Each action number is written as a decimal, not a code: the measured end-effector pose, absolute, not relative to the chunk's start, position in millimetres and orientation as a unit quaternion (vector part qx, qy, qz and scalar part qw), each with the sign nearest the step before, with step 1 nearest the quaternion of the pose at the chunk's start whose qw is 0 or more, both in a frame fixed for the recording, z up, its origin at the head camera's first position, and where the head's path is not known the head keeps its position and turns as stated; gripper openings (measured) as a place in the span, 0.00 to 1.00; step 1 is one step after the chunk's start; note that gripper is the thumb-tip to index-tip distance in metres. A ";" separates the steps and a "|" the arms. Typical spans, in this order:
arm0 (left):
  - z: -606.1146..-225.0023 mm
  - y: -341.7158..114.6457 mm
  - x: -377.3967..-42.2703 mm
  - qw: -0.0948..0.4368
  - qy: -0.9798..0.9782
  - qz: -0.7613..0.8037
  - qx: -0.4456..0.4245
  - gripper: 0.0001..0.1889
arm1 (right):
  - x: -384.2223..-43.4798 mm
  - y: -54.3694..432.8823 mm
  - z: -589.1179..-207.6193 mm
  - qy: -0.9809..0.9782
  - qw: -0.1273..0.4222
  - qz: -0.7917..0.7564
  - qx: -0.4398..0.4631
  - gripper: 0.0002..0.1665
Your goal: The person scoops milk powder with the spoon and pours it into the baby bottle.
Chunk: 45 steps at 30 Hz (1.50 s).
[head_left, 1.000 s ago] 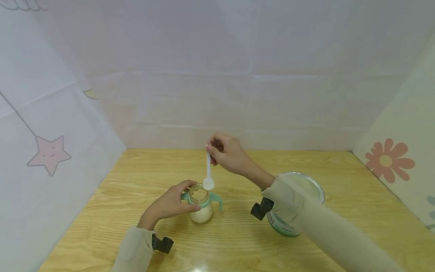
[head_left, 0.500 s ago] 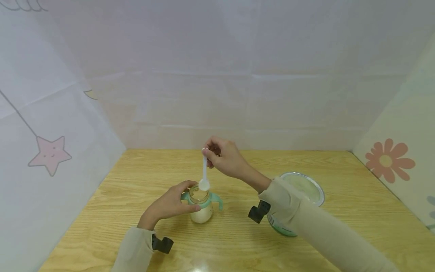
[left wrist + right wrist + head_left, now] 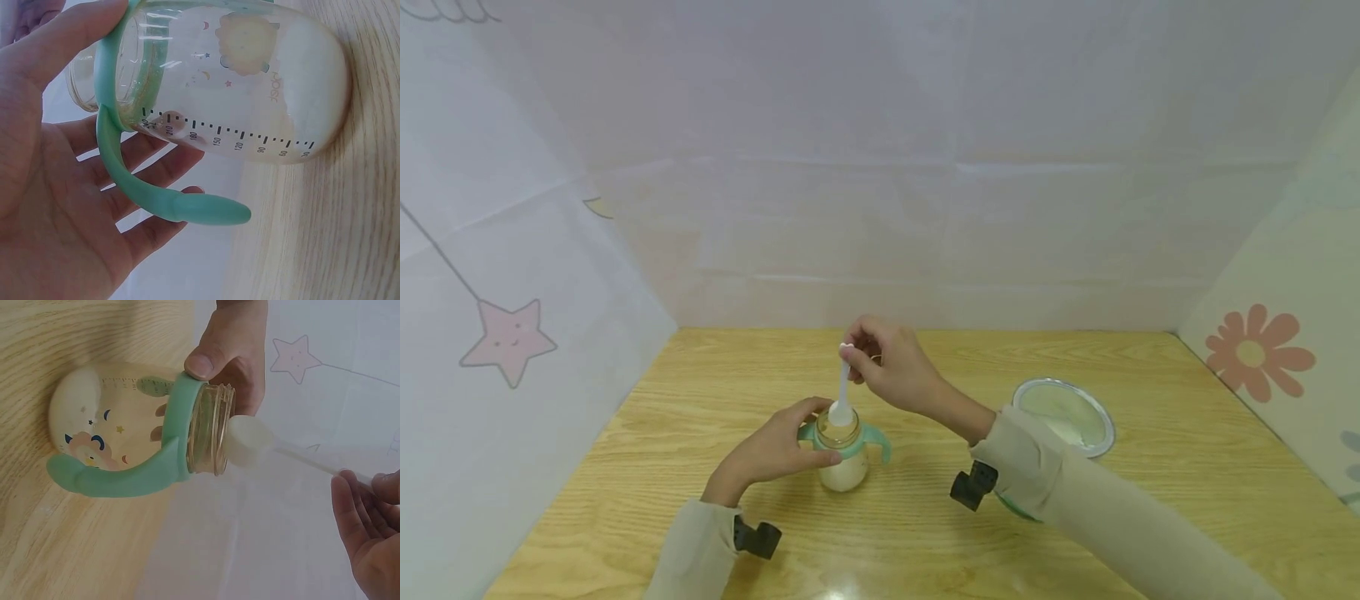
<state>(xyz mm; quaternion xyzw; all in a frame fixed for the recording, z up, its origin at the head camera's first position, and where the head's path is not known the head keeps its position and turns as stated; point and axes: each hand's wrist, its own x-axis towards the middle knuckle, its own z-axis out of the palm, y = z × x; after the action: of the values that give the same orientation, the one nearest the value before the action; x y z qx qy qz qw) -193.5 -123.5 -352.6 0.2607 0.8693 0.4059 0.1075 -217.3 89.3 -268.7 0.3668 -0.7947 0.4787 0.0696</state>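
Observation:
A clear baby bottle (image 3: pixel 844 476) with a mint-green collar and two handles stands upright on the wooden table, white contents at its bottom. My left hand (image 3: pixel 777 450) holds it around the collar, thumb in front and fingers behind. In the left wrist view, the fingers (image 3: pixel 147 164) spread behind one handle (image 3: pixel 181 206). Pinched by its handle end in my right hand (image 3: pixel 897 367), a white measuring scoop (image 3: pixel 841 414) hangs downward. Its bowl (image 3: pixel 249 441) is right at the bottle's open, threaded mouth (image 3: pixel 219 428) in the right wrist view.
To the right, an open tin (image 3: pixel 1112 432) with a silver rim holds pale powder. My right sleeve (image 3: pixel 1075 479) covers much of its green side. White printed sheets (image 3: pixel 880 208) stand along the back and sides of the table (image 3: pixel 715 375).
My right hand has moved down and slightly left, bringing the scoop from above the bottle's right rim to its mouth. The left hand and the bottle have stayed in place.

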 end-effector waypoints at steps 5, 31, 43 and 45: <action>-353.6 -123.7 -194.0 0.110 0.868 0.409 0.260 0.33 | -211.8 89.9 -271.1 -0.801 0.069 0.467 0.369 0.03; -354.2 -123.7 -194.2 0.116 0.860 0.424 0.259 0.30 | -187.2 107.8 -284.5 -0.778 0.105 0.447 0.428 0.03; -353.8 -123.7 -193.5 0.117 0.862 0.421 0.256 0.31 | -178.8 114.2 -292.6 -0.769 0.123 0.440 0.448 0.05; -353.8 -123.7 -193.2 0.116 0.862 0.421 0.257 0.31 | -177.2 115.1 -293.5 -0.765 0.131 0.436 0.456 0.05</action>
<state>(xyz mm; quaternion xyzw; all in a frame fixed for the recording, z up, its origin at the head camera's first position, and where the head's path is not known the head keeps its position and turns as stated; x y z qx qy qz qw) -193.2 -123.7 -353.8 0.2570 0.8619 0.4214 0.1163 -177.2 115.1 -293.5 0.4555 -0.7653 0.4356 0.1308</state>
